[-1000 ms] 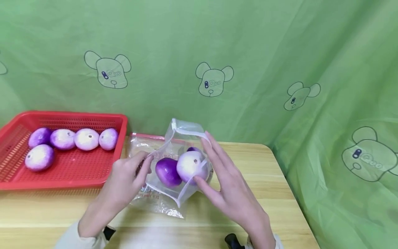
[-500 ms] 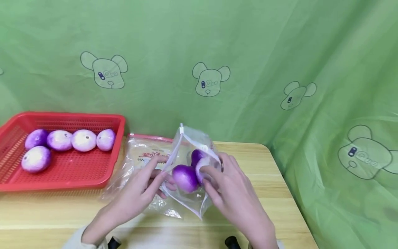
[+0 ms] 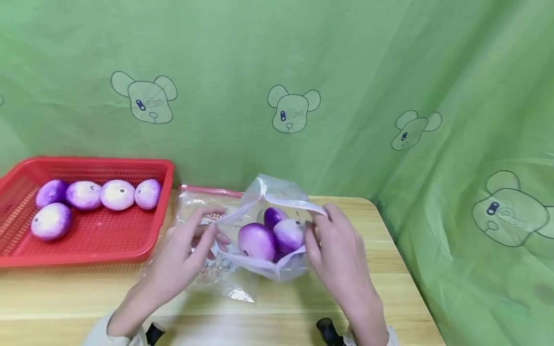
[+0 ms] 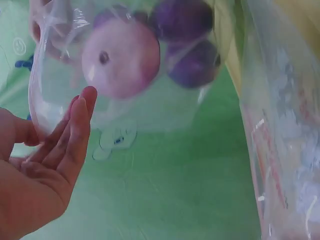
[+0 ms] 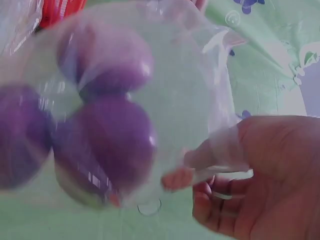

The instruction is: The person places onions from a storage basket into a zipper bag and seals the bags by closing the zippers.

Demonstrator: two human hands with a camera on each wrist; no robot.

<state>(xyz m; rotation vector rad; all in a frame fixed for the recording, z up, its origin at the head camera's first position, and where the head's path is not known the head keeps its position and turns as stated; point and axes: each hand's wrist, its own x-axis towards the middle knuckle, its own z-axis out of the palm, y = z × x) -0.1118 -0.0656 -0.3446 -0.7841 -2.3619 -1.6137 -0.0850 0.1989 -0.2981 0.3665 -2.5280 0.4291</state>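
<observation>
Basket [image 3: 104, 235] left, held bag [image 3: 277, 187] right, produce [image 3: 256, 241] in both

Clear bag [image 3: 277, 275], whitish rim, mouth gaping upward, rim spread between left hand [image 3: 179, 252] and right hand [image 3: 342, 250]. Inside, bunched together: pale-purple round fruit [image 3: 256, 241] at left, dark-purple fruit [image 3: 272, 217] behind, whitish-purple fruit [image 3: 288, 234] at right, dark spot on top.

Between my fingers [image 4: 77, 132], purple-and-white balls [image 3: 257, 241] in a clear bag [image 3: 277, 273]; beyond them, green cloth [image 3: 220, 86] patterned with animal heads [image 3: 292, 108].
</observation>
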